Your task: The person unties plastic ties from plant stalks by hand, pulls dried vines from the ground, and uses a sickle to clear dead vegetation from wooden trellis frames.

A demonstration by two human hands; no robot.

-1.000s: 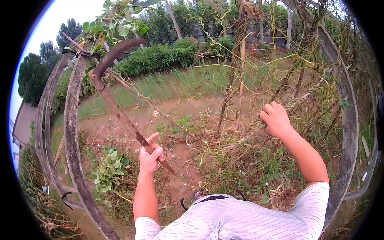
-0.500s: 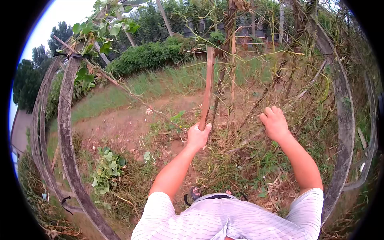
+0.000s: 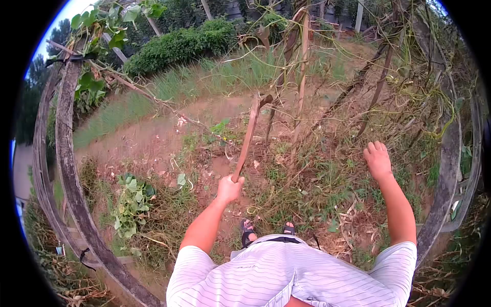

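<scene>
My left hand (image 3: 229, 189) is closed around the lower end of a long wooden-handled tool (image 3: 246, 140). The handle tilts up and away, and a short dark head sticks out to the right at its far end; the exact kind of blade is unclear. Out to the right, my right hand (image 3: 378, 159) has its fingers curled, back of the hand towards me. Whatever it may hold is hidden. Just beyond it hang tangled, drying vines (image 3: 404, 134).
Curved grey posts (image 3: 65, 123) rise at the left, with another post (image 3: 446, 194) at the right. Thin upright poles (image 3: 303, 77) carry vines ahead. A leafy clump (image 3: 134, 204) lies on the ground left. Weeds and dry stalks (image 3: 353, 225) cover soil near my sandalled feet (image 3: 248, 233).
The tool has come down and left with my left hand. My right hand has moved right, and vines ahead have shifted right. My view has tilted further down, showing both feet.
</scene>
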